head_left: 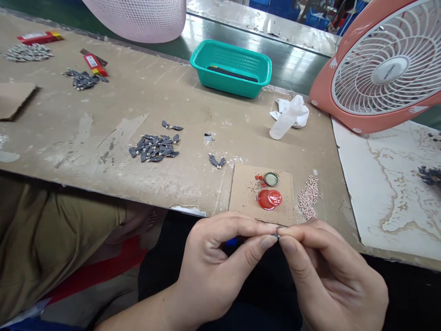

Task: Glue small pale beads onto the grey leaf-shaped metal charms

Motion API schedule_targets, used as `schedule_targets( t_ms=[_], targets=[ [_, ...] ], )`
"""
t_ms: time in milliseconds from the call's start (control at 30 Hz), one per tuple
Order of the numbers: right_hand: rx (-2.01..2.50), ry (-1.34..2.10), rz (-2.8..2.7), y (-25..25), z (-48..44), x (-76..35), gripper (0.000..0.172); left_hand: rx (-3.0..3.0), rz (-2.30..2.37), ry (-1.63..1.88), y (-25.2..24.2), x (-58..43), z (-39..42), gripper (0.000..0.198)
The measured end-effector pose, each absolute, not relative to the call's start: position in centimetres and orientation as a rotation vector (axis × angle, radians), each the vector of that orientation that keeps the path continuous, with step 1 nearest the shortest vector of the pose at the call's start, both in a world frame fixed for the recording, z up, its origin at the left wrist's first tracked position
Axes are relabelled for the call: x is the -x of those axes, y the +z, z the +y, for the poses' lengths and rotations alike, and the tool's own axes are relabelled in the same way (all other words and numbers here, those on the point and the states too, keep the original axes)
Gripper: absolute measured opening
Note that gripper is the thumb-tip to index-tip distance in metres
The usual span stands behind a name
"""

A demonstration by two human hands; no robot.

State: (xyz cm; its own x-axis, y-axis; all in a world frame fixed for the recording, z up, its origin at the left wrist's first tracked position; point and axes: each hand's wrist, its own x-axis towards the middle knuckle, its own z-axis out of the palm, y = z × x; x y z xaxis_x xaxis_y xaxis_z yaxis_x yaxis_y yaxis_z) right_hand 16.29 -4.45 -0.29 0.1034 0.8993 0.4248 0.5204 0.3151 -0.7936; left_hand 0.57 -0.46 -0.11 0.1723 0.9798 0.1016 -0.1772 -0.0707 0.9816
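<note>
My left hand (220, 266) and my right hand (330, 271) meet at the fingertips, just off the table's front edge. Between both thumbs and forefingers is a small dark piece (276, 234), mostly hidden by the fingers. Beyond them, a cardboard square (241, 193) carries a red round lid (270, 199), a bottle cap (271, 179) and small red bits (259, 177). Tiny pinkish pieces (309, 197) lie to its right. A pile of dark grey pieces with pale tips (155, 148) is further left, and a few similar ones (217, 161) lie nearer the cardboard.
A green basket (230, 69) stands at the table's back edge. Right of it are a translucent bottle (285, 120), a white crumpled wrapper (301, 112) and a pink fan (382, 69). Red packets (93, 63) lie far left. Another person's leg (58, 230) is at lower left.
</note>
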Motion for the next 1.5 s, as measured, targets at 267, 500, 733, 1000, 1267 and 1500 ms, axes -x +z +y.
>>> schedule_targets(
  t_ms=[267, 500, 733, 1000, 1267, 1500],
  targets=[
    [1.316, 0.513, -1.498, -0.8, -4.0, -16.2, 0.013, -1.314, 0.824, 1.285, -0.2, -0.6, 0.0, 0.017],
    [1.190, 0.453, -1.441, -0.3, -2.8, -15.8, 0.012, -1.414, 0.710, 1.404, -0.2, -0.4, 0.6, 0.027],
    [1.084, 0.396, -1.549, 0.3, -2.4, -16.4, 0.023, -1.513, 0.652, 1.466, 0.0, 0.1, 1.0, 0.039],
    [1.063, 0.371, -1.615, -0.2, -2.6, -16.7, 0.027, -1.529, 0.654, 1.453, -0.6, 0.2, 1.1, 0.038],
    [1.105, 0.362, -1.554, -0.7, -3.2, -16.6, 0.025, -1.631, 0.695, 1.568, -0.7, 0.3, 1.2, 0.028],
    [1.119, 0.262, -1.513, -1.0, -3.2, -16.3, 0.028, -1.674, 0.747, 1.570, -1.0, 0.5, 1.0, 0.031]
  ],
)
